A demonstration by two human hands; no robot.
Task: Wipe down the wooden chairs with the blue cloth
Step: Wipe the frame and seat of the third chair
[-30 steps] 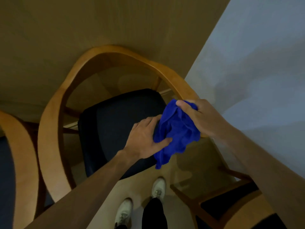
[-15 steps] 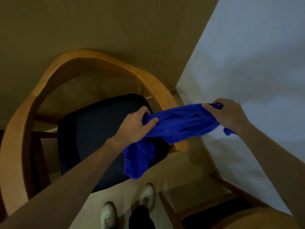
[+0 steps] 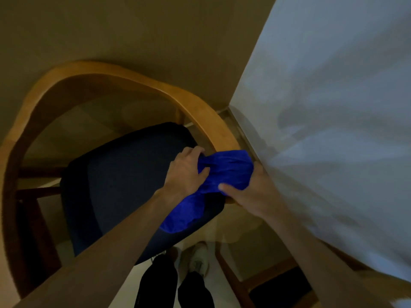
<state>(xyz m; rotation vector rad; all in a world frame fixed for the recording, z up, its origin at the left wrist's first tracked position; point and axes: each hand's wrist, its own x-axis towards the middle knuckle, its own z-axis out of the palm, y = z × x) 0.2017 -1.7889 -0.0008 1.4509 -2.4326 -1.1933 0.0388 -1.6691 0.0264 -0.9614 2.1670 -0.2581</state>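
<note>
A wooden chair (image 3: 93,74) with a curved, light-brown armrest rail and a dark seat cushion (image 3: 124,178) stands below me. The blue cloth (image 3: 224,172) is bunched over the front end of the right armrest, and a loose tail of it hangs down over the cushion's edge. My left hand (image 3: 186,174) grips the cloth's left side, on the inner side of the rail. Gripping the cloth's right side is my right hand (image 3: 251,192), wrapped over the armrest end. The rail's tip is hidden under the cloth and hands.
A pale wall (image 3: 333,130) runs close along the chair's right side and a tan wall (image 3: 133,30) stands behind it. A second wooden chair (image 3: 244,283) with a dark seat is at the lower right. My shoes (image 3: 198,258) are on the light floor in front.
The cloth was stretched out between my two hands half a second ago. Now the hands have come together and the cloth is bunched around the end of the right armrest.
</note>
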